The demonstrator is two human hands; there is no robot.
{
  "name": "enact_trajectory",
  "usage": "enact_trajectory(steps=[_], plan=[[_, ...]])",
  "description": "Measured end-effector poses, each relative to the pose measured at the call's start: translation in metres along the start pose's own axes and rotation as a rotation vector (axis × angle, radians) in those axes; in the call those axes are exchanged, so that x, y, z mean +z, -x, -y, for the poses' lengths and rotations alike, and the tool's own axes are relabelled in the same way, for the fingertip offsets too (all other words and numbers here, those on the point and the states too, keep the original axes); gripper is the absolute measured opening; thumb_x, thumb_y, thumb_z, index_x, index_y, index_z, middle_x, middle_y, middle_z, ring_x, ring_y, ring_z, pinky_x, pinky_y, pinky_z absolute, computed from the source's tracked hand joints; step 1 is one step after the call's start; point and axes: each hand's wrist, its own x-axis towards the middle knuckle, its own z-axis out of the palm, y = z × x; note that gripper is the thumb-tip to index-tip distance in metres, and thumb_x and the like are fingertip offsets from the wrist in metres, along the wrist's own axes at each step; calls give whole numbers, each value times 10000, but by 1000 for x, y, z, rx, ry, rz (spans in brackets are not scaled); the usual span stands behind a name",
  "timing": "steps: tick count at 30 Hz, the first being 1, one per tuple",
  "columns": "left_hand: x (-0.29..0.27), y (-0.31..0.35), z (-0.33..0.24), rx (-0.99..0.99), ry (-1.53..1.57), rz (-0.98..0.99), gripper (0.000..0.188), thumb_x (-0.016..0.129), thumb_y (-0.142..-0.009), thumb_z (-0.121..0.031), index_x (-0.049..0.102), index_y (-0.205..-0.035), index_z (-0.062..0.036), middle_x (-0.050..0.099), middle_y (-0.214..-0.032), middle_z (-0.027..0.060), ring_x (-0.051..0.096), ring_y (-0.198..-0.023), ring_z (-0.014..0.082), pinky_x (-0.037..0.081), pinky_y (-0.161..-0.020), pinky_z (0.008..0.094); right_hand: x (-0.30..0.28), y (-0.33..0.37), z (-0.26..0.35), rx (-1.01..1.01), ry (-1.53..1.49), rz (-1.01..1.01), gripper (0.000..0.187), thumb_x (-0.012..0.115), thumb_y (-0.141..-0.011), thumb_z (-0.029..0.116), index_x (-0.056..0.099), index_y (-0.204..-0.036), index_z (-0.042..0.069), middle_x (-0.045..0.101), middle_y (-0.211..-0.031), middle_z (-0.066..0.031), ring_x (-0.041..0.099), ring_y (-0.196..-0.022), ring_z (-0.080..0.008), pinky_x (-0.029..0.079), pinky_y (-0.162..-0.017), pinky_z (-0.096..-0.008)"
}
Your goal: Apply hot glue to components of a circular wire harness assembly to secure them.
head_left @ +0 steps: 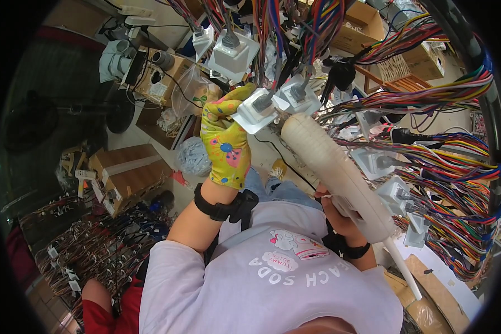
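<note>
My left hand (226, 136), in a yellow patterned glove, grips the edge of a white square connector housing (253, 123). Grey wire ends enter its upper face, and a bundle of coloured wires rises from it. My right hand (329, 207) is closed around the handle of a whitish glue gun (339, 172); the gun's body hides most of the fingers. A white glue stick (403, 270) juts from its back end. The gun's front end is close to the held housing and just below a second white housing (298, 96); whether it touches either I cannot tell.
More white housings (234, 55) hang on wires ahead, and several line the right side below thick wire bundles (451, 106) tied to a curved dark frame (492, 100). A closed cardboard box (131, 170) and a heap of wire harnesses (94, 245) lie at left.
</note>
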Motion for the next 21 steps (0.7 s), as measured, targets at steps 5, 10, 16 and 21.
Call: enact_trajectory(steps=[5,10,16,21], plan=[[-4,-1,3,-1,-5,1,189,642,-793,75,555,-935,-17,612,-1135,189,600,-1038,234,472,-929,335,-2,3,2,-2,-29,35,169,559,-827,-33,572,-996,-23,608,-848,-104,588,-797,-196,484,-732,-306],[-6,-1,4,15,-26,16,223,640,-772,79,565,-944,-42,615,-1127,166,616,-1015,240,508,-905,363,-3,2,8,-2,-60,66,151,562,-827,-29,587,-976,-20,620,-855,-102,600,-802,-193,488,-741,-301],[-8,-1,7,-3,7,20,237,643,-766,94,571,-949,-38,610,-1142,172,617,-1022,246,513,-902,367,8,3,34,464,-426,-81,201,550,-847,-1,599,-1041,-9,641,-886,-104,624,-869,-194,497,-778,-307],[-8,0,2,2,-44,25,245,619,-775,113,561,-962,-35,607,-1149,182,616,-1024,247,518,-895,365,-4,2,25,217,-170,277,409,335,-981,295,463,-1206,-22,618,-858,-145,611,-569,-202,469,-375,-281]])
